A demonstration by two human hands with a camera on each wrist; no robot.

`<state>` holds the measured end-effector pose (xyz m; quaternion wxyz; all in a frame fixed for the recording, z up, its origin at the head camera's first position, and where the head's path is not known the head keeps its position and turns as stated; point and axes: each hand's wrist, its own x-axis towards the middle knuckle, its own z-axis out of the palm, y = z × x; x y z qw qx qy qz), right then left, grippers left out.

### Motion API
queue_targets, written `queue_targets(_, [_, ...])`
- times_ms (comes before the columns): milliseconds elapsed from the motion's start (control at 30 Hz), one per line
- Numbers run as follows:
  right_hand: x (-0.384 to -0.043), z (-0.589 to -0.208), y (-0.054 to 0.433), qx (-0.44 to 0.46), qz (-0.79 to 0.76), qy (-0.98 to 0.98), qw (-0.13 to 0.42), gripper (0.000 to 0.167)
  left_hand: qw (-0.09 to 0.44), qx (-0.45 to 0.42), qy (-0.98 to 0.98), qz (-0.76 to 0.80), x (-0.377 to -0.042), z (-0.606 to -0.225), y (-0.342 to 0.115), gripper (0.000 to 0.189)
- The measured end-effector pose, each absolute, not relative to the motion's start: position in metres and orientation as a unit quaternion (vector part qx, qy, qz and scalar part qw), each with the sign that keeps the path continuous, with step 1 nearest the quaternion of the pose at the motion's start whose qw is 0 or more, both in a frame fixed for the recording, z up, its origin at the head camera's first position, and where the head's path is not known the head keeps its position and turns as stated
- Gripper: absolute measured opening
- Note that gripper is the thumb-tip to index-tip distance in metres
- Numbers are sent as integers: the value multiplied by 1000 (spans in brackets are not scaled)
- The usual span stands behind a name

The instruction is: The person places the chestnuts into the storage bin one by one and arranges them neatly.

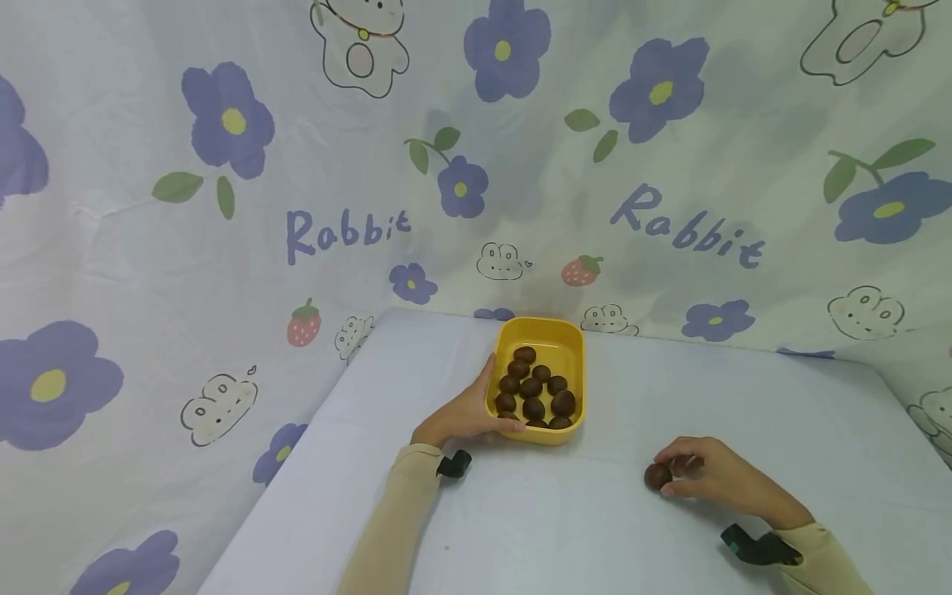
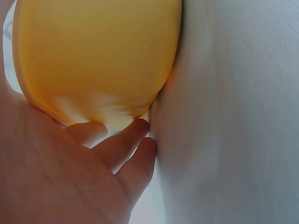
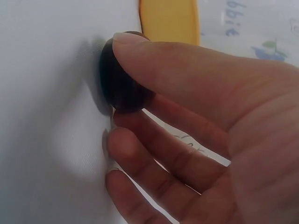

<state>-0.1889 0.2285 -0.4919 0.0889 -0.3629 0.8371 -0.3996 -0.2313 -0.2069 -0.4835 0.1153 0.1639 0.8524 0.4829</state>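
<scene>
A yellow plastic box [image 1: 546, 330] stands on the white table, with several dark brown chestnuts [image 1: 531, 387] inside. My left hand [image 1: 470, 411] grips the box at its left side and near left corner, thumb at the near rim. In the left wrist view the fingers [image 2: 126, 147] lie against the yellow wall, their tips close to the tabletop. To the right of the box, my right hand [image 1: 717, 475] pinches one chestnut [image 3: 122, 77] between thumb and fingers, right at the table surface. The other fingers are loosely bent beside it.
White cloth covers the table [image 1: 580, 529]. Behind and to the left hangs a pale curtain [image 1: 476, 124] printed with flowers and rabbits, its lower edge meeting the table just beyond the box. A black wrist camera [image 1: 759, 545] sits on the right wrist.
</scene>
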Motion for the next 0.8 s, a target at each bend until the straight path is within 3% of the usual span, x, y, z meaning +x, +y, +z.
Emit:
queue_targets(300, [-186,-487,229,-350,-399,844,81,29,107,177,846,491,-233,-487,-207,142])
queue_targets(800, [-199,-464,222,-322,-419,849,18,29,108,176,852,482,-232,-486,-208,142])
